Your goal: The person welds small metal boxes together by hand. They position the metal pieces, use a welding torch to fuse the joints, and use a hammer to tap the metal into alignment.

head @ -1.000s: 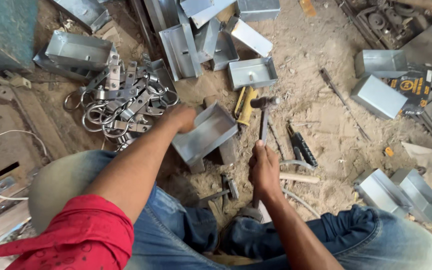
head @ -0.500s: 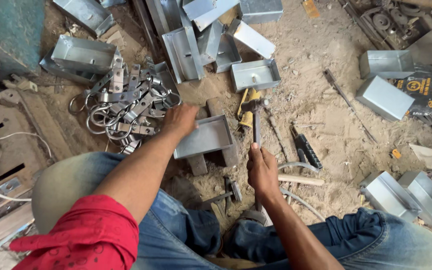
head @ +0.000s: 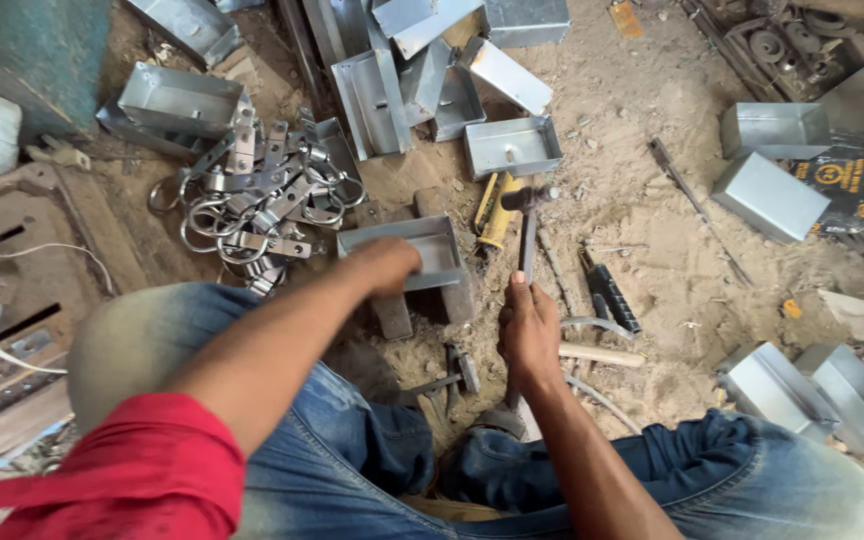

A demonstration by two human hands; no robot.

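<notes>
My left hand [head: 384, 268] grips the near edge of a shallow grey sheet-metal box [head: 422, 245] that rests on a metal block on the sandy ground. In my right hand [head: 527, 325] is the handle of a hammer [head: 528, 225], whose dark head points away from me just right of the box. A yellow-handled tool [head: 495, 208] lies on the sand beyond the hammer head. I sit with both knees in blue jeans at the bottom of the view.
A pile of metal rings and clamps [head: 252, 200] lies left of the box. Several more metal boxes sit at the top [head: 512, 145], far right [head: 770, 195] and lower right [head: 812, 390]. A black-handled tool [head: 610, 290] and a wooden stick [head: 600, 354] lie beside my right hand.
The box in my left hand has been turned from tilted to lying flat on the block. The hammer stays almost in place beside it.
</notes>
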